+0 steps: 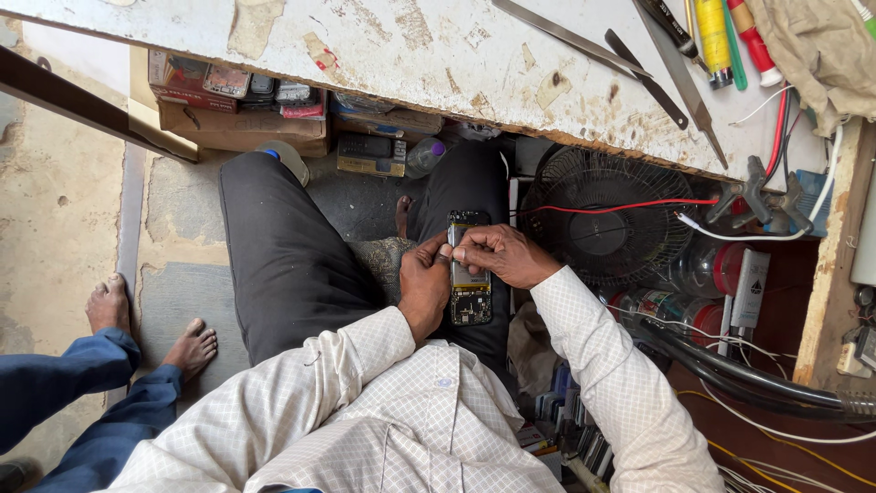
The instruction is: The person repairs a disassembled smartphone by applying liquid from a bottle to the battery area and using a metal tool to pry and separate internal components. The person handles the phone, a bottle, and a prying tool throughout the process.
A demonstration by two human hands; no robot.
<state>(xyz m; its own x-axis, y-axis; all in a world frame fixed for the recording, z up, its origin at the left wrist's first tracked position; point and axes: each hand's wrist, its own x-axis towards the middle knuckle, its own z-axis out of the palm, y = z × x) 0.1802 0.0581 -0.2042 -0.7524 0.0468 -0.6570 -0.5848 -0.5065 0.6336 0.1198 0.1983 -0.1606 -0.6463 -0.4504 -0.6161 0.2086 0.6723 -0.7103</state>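
An opened mobile phone (pixel 471 294) with its back cover off and circuit board showing rests over my lap, between my knees in black trousers. My left hand (pixel 423 286) grips the phone's left side, thumb on its edge. My right hand (pixel 498 254) pinches at the phone's upper part from the right, fingertips pressed together on it. Whether the right fingers hold a small part or tool is too small to tell.
A worn white workbench (pixel 438 50) spans the top, with metal tweezers (pixel 570 38), blades and screwdrivers (pixel 714 36) at its right. Below it stand a black fan (pixel 602 228), cardboard boxes (pixel 242 128), wires and jars. Another person's bare feet (pixel 151 329) in blue trousers are at left.
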